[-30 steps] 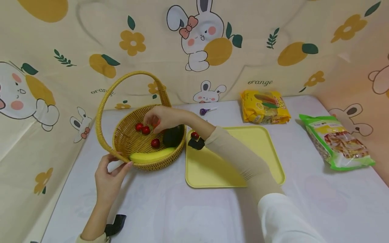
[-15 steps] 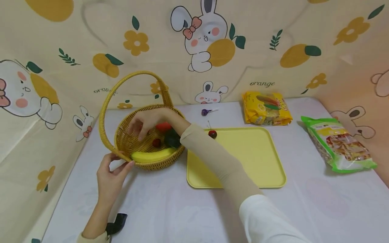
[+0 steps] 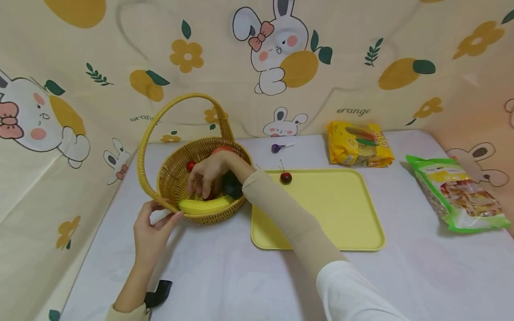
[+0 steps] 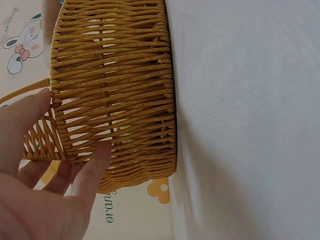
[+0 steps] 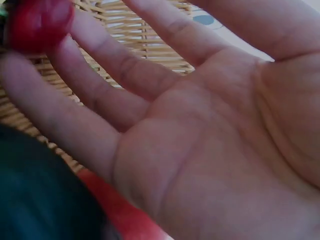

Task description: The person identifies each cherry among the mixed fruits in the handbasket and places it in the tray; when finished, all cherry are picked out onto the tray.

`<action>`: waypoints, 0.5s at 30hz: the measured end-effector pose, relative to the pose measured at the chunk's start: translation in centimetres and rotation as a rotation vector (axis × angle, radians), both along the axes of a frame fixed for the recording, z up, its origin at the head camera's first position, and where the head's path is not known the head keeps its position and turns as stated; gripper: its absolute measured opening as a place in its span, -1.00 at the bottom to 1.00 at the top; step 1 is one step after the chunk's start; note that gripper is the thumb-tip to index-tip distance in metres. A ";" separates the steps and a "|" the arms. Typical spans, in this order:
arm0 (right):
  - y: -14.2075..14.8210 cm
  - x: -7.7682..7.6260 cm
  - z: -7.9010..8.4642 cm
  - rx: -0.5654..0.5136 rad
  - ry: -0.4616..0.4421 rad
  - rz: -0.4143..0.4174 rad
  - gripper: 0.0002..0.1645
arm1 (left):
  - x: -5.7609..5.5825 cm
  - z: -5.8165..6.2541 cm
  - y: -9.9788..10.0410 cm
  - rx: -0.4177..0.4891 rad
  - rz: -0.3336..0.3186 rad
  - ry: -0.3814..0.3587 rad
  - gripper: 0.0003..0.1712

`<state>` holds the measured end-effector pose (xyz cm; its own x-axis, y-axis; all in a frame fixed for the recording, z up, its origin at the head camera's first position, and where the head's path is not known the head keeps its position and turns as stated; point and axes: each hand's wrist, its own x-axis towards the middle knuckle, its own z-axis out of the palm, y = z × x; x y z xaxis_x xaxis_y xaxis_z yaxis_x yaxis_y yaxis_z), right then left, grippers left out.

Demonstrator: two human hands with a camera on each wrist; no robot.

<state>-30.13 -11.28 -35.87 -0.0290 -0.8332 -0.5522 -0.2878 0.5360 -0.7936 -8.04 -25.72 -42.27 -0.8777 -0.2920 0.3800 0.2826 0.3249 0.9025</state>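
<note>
A yellow wicker basket with a tall arched handle stands on the left of the table. My left hand holds its near-left rim by the handle's foot; the left wrist view shows fingers on both sides of the rim. Over the basket, my right hand reaches down with loosely bent fingers. Close to its fingertips is a dark red cherry; the fingers are not closed round it. Inside also lie another cherry, a banana, a dark green fruit and a partly hidden red fruit.
Right of the basket lies a yellow tray, with a cherry at its back edge. Behind it are a purple lollipop and a yellow packet. A green-edged bag lies far right. Printed cloth hangs behind.
The right hand moves left over the basket, then back right and nearer the banana. The left hand stays at the rim. The view shifts slightly.
</note>
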 end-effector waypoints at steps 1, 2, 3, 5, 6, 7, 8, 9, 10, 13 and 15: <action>0.0 0.0 -0.1 0.008 -0.021 0.004 -0.42 | 0.0 0.0 0.0 -0.001 0.001 -0.001 -0.48; -0.1 0.0 -0.3 0.011 -0.035 0.009 -0.41 | 0.0 -0.1 0.0 -0.003 0.003 -0.003 -0.48; -0.1 0.0 -0.5 0.010 -0.046 0.016 -0.41 | 0.0 -0.1 0.1 -0.002 0.002 -0.003 -0.48; -0.2 0.0 -0.8 0.002 -0.057 0.028 -0.41 | 0.0 -0.1 0.1 -0.006 0.001 -0.004 -0.47; -0.3 0.0 -0.9 -0.008 -0.054 0.036 -0.42 | 0.0 0.0 0.2 -0.010 0.001 -0.002 -0.47; -0.3 -0.1 -1.0 -0.021 -0.048 0.042 -0.44 | 0.0 0.1 0.2 -0.012 0.001 0.001 -0.47; -0.4 -0.1 -1.1 -0.034 -0.044 0.044 -0.46 | 0.0 0.2 0.3 -0.017 0.003 0.004 -0.48; -0.5 -0.1 -1.1 -0.044 -0.040 0.044 -0.48 | 0.1 0.4 0.5 -0.020 0.005 0.004 -0.48; -0.5 -0.2 -1.1 -0.051 -0.038 0.043 -0.51 | 0.2 0.7 0.6 -0.025 0.007 0.004 -0.48; -0.6 -0.2 -1.0 -0.059 -0.028 0.045 -0.56 | 0.4 1.6 1.0 -0.030 0.012 0.002 -0.50; -0.7 -0.2 -1.0 -0.042 -0.031 0.049 -0.56 | 0.5 1.9 1.1 -0.032 0.013 -0.001 -0.50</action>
